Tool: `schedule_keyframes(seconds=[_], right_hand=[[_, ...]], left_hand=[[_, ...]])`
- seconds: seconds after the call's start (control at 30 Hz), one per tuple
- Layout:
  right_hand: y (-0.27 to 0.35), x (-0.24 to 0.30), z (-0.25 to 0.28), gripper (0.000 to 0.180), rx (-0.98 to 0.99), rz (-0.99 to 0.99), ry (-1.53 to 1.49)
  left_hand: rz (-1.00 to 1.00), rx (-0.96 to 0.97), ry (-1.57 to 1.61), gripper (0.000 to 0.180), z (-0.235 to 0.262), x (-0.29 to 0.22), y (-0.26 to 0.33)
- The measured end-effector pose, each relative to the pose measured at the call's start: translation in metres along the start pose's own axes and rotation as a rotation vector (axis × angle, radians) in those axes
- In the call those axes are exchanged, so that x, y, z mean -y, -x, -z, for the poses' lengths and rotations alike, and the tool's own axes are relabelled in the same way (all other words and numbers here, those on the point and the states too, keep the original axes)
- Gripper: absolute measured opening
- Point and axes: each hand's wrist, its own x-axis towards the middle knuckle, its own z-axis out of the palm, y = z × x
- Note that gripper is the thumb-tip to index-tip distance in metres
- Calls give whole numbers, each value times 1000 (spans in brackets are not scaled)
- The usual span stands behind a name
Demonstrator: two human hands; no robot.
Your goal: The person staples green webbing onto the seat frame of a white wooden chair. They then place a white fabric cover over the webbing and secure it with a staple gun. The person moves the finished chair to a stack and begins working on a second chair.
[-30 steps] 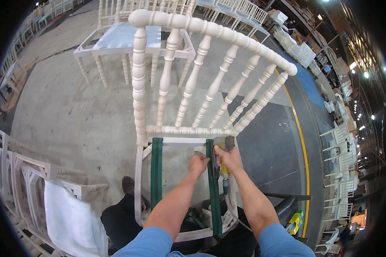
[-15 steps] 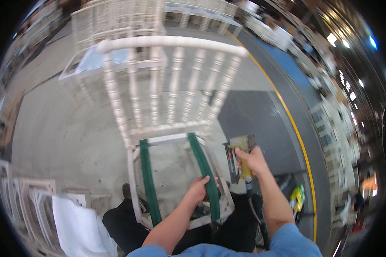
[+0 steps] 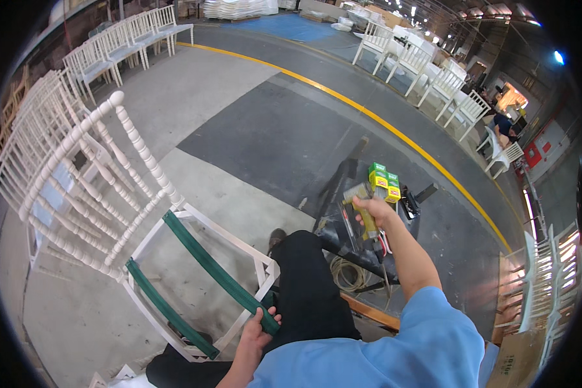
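Note:
A white wooden chair (image 3: 142, 143) with a turned-spindle back stands at my left, its seat frame open. Two green webbing straps run across that frame, a right strap (image 3: 207, 264) and a left strap (image 3: 169, 317). Around the near end of the right strap, close to my thigh, the fingers of my left hand (image 3: 256, 332) are closed. My right hand (image 3: 378, 212) grips a yellow staple gun (image 3: 369, 227) by its handle, over a low black stand (image 3: 335, 226). The gun is beside green and yellow boxes (image 3: 385, 183) on the stand.
Coiled hose (image 3: 349, 274) lies by the stand's base. More white chairs (image 3: 110, 48) are lined up at the far left, and others (image 3: 410, 59) at the far right. A yellow floor line (image 3: 368, 115) curves past. Another person (image 3: 501, 128) bends over a chair at right.
My view has turned to the right, so the chair now appears farther left. The staple gun has gone from beside the chair to over the stand. My left hand stays at the right strap.

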Motion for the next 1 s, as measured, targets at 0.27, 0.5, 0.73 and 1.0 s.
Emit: schedule_keyframes(seconds=[0.27, 0.5, 0.73, 1.0], right_hand=[[-46, -67, 47, 59, -197, -25, 94], [-5, -60, 86, 38, -365, 645, 803], [37, -102, -121, 28, 459, 448, 225], [23, -193, -268, 50, 939, -135, 473]], left_hand=[[-184, -19, 140, 41, -19, 12, -18], [-437, -46, 3, 45, -20, 12, -39], [-571, -139, -124, 42, -12, 20, -34], [-352, -77, -420, 41, -47, 88, -44]])
